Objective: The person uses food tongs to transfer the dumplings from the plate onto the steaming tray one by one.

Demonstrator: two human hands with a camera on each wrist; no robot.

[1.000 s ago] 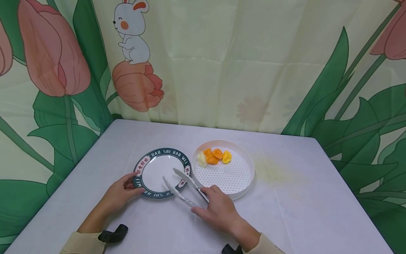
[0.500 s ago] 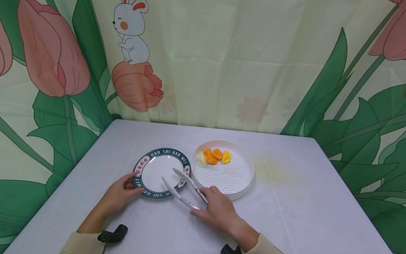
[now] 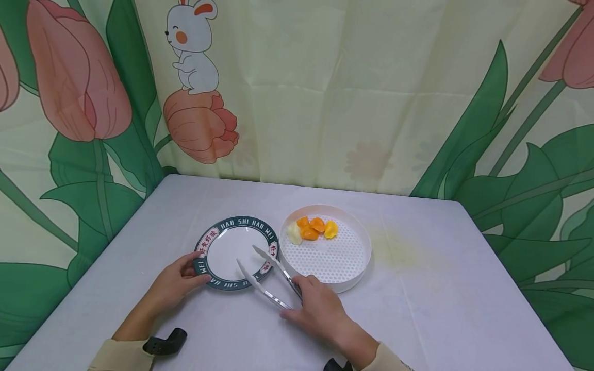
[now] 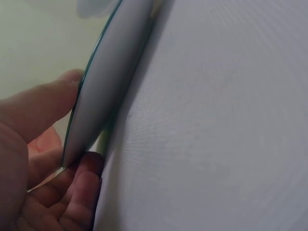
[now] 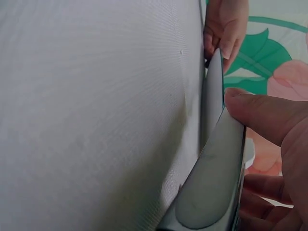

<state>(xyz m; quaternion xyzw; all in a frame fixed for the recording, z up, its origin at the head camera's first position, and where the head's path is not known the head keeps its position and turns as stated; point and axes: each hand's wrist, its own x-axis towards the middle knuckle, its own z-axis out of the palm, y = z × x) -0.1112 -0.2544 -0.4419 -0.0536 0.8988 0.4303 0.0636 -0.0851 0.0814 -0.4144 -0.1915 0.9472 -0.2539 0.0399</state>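
A white plate [image 3: 232, 252] with a dark green lettered rim lies at the left of the table's middle. My left hand [image 3: 174, 282] grips its near-left rim; in the left wrist view the thumb is on top and fingers curl below the edge [image 4: 108, 72]. My right hand [image 3: 320, 309] holds metal tongs [image 3: 271, 296] between thumb and fingers. The tongs' arms stand apart, their tips over the plate with nothing between them. Right of the plate is a round white perforated tray [image 3: 329, 260], bearing several orange pieces [image 3: 310, 233], a yellow piece [image 3: 331, 230] and a pale piece [image 3: 294, 233].
A white cloth covers the table [image 3: 445, 288], with a faint yellowish stain [image 3: 394, 247] right of the tray. Behind it hangs a curtain [image 3: 325, 103] printed with tulips and a rabbit. Black devices [image 3: 166, 342] sit at both wrists.
Very little differs. The right hand and the tongs have shifted only slightly; the left hand, plate and tray stay in place.
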